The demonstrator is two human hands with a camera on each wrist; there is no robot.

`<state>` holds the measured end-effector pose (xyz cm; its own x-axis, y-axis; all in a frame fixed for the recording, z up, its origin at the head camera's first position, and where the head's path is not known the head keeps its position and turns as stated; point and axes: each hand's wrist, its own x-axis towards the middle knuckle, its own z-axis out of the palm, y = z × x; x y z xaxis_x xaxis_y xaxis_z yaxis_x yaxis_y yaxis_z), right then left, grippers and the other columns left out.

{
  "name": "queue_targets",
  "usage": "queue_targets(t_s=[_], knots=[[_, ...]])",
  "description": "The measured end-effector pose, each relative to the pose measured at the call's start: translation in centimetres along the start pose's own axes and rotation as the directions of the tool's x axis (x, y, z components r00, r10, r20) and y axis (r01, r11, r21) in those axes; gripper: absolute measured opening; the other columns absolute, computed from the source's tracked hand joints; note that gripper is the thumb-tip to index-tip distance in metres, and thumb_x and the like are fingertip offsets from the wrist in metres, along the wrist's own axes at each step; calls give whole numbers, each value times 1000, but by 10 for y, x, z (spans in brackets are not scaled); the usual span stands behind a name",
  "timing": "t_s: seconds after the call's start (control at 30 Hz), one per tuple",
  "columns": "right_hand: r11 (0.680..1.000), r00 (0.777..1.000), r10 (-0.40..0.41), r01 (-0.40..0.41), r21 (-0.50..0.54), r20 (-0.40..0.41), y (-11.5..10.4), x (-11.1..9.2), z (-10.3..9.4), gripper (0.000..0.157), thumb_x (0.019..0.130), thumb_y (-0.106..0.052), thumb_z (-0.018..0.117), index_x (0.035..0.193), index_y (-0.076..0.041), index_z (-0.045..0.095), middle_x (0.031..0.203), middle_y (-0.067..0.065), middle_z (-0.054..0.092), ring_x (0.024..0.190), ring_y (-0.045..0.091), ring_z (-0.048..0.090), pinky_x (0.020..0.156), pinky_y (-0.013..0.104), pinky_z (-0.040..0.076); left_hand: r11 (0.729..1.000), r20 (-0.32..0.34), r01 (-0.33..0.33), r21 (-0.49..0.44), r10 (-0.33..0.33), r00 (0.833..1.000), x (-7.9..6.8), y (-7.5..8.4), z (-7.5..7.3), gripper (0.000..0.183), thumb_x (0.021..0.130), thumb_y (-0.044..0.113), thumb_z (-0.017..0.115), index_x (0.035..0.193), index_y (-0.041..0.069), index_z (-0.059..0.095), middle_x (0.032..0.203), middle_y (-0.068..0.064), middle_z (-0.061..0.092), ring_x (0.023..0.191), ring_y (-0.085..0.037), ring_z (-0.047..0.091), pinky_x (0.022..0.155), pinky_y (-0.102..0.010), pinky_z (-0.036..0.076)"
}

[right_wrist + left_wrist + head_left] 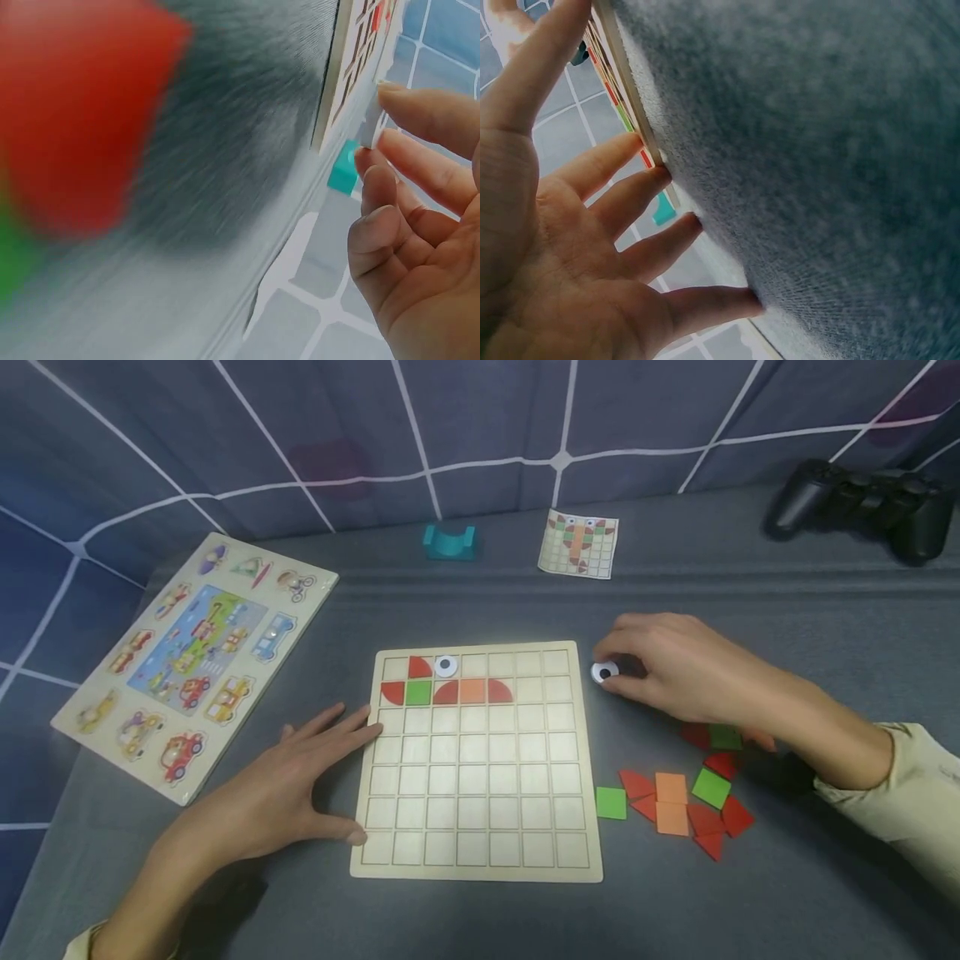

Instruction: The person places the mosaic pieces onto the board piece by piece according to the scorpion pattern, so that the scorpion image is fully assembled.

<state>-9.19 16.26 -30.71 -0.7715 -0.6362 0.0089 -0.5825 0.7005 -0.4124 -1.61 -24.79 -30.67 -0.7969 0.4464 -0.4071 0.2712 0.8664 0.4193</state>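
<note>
Beside the board (pixel 459 780), the right hand (pixel 667 664) pinches an eye disc (pixel 604 672), left hand (pixel 281 789) spread.

two eye discs (pixel 446 666), four visible green squares (pixel 611 803), one gridded board (pixel 473 780), one puzzle (pixel 311 600), one card (pixel 577 545), one controller (pixel 862 503).

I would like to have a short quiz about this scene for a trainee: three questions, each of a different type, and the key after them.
1. Fill in the blank: The right hand pinches a ____.
2. True or false: The left hand touches the edge of the grid board.
3. Multiple choice: How many green squares lie in the cells of the grid board?
a) one
b) two
c) four

Key:
1. round eye piece
2. True
3. a
</note>
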Motion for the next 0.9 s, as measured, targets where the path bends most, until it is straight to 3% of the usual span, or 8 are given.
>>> queue_targets(t_s=[0.23,0.47,0.67,0.9], knots=[[992,997,-70,66,104,31,-18,40,8,17,87,-8,71,104,-6,74,91,2,63,75,16,53,68,35,46,1000,0,2,-4,-2,1000,0,0,-1,112,58,72,78,152,23,41,160,-9,28,147,-38,14,101,-80,13],[982,991,-134,130,137,16,-30,72,22,12,87,-9,69,97,-6,74,84,2,60,75,18,51,69,36,46,1000,0,0,-14,0,1000,-1,0,-1,111,58,71,79,151,23,41,160,-7,28,148,-37,13,101,-80,13],[987,993,-101,92,135,57,-36,86,27,17,86,-11,73,103,-5,75,94,5,65,87,21,57,81,40,48,1000,-1,1,-9,-1,1000,1,0,-1,111,58,72,78,151,23,41,160,-8,28,147,-39,15,100,-80,13],[989,994,-86,76,127,69,-39,90,30,17,84,-9,73,101,-4,75,96,6,67,89,22,58,82,40,49,1000,-3,0,-17,0,1000,0,0,0,112,57,71,78,151,23,42,160,-8,28,147,-39,14,100,-81,13]])
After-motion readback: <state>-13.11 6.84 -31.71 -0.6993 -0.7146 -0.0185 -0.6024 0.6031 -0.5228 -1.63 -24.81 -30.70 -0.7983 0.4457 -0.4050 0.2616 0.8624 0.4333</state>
